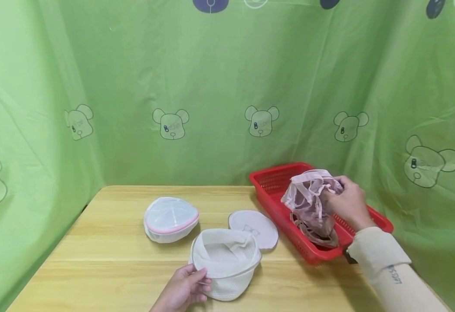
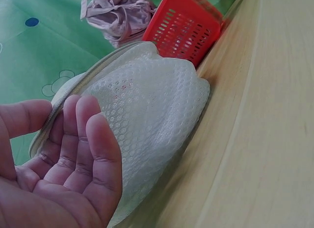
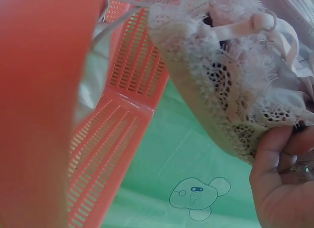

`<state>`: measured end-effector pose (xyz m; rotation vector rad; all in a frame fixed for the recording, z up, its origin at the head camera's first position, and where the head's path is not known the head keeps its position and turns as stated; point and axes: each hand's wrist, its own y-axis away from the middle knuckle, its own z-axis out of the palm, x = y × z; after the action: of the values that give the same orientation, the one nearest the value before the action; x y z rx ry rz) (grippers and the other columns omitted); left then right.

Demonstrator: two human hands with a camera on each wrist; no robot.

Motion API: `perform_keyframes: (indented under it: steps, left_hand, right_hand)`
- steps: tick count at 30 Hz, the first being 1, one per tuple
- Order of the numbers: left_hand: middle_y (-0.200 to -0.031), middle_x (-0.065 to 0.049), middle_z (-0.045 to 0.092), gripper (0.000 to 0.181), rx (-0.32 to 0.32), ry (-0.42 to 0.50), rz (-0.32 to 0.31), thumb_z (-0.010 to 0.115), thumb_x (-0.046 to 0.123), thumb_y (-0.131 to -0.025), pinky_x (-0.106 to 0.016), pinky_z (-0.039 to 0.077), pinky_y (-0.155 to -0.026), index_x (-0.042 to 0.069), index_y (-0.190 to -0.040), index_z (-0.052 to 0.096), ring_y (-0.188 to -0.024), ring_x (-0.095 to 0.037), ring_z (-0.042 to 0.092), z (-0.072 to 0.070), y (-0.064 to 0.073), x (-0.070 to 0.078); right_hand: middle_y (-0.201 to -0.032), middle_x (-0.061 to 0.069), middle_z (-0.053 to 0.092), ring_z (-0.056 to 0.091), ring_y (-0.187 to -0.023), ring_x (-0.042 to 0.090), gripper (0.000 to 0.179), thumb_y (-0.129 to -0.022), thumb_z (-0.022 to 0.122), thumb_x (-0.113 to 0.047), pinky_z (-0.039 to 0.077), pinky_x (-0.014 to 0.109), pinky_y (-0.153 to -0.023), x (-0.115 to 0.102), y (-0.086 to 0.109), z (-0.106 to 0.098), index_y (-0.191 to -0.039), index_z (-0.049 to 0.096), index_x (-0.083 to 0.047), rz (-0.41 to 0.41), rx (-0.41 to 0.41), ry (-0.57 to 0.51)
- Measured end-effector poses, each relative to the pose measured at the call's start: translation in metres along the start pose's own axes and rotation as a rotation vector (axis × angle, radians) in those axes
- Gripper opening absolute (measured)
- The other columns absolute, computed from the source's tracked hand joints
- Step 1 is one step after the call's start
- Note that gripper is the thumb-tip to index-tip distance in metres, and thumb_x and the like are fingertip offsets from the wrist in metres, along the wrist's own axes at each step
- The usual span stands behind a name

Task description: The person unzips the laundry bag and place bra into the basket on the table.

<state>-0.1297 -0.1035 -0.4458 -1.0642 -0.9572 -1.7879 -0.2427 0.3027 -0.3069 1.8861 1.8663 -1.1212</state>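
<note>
At the table's front, my left hand (image 1: 184,286) pinches the zipped rim of an open white mesh laundry bag (image 1: 229,286). The left wrist view shows the zip edge between thumb and fingers, with the honeycomb mesh (image 2: 147,105) sagging beside them. Over on the right, my right hand (image 1: 346,203) grips a pale pink bra (image 1: 309,188) above a red plastic basket (image 1: 266,197). Lace, straps and a strap ring of this bra (image 3: 221,86) show close up in the right wrist view. Beneath it, a brownish garment with straps (image 1: 321,238) lies in the basket.
A domed white mesh bag with pink trim (image 1: 170,219) sits left of centre on the wooden table (image 1: 110,242). Between the open bag and the basket lies a flat, pale round piece (image 1: 256,225). Green patterned curtains (image 1: 211,78) surround the table's back and sides.
</note>
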Motion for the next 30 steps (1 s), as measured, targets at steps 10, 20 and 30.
perform_keyframes:
  steps: [10, 20, 30]
  left_hand:
    - [-0.088, -0.001, 0.062, 0.015, 0.000, -0.003, 0.002, 0.054, 0.020, -0.099, -0.024, 0.053, -0.065, 0.006, -0.102, 0.058, -0.074, -0.009, 0.062, 0.000, 0.000, -0.001]
    - [-0.089, -0.001, 0.062, 0.015, 0.001, 0.000, 0.001, 0.054, 0.020, -0.099, -0.024, 0.053, -0.065, 0.006, -0.103, 0.058, -0.074, -0.009, 0.062, -0.001, 0.000, 0.000]
    - [-0.089, -0.002, 0.061, 0.016, -0.004, 0.002, 0.000, 0.054, 0.020, -0.100, -0.024, 0.053, -0.066, 0.006, -0.104, 0.058, -0.075, -0.009, 0.062, -0.001, 0.000, 0.000]
  right_hand:
    - [-0.109, 0.028, 0.058, 0.055, -0.090, 0.037, 0.051, -0.083, 0.068, -0.014, 0.047, 0.035, -0.065, 0.008, 0.000, -0.008, -0.127, 0.050, 0.005, 0.040, -0.031, 0.058]
    - [-0.107, 0.032, 0.057, 0.057, -0.087, 0.041, 0.051, -0.084, 0.069, -0.015, 0.051, 0.040, -0.063, 0.009, -0.006, -0.014, -0.125, 0.049, 0.008, 0.033, -0.045, 0.139]
    - [-0.117, 0.028, 0.055, 0.054, -0.101, 0.041, 0.047, -0.093, 0.064, -0.026, 0.046, 0.052, -0.078, 0.009, -0.005, -0.016, -0.124, 0.049, 0.005, 0.006, -0.087, 0.082]
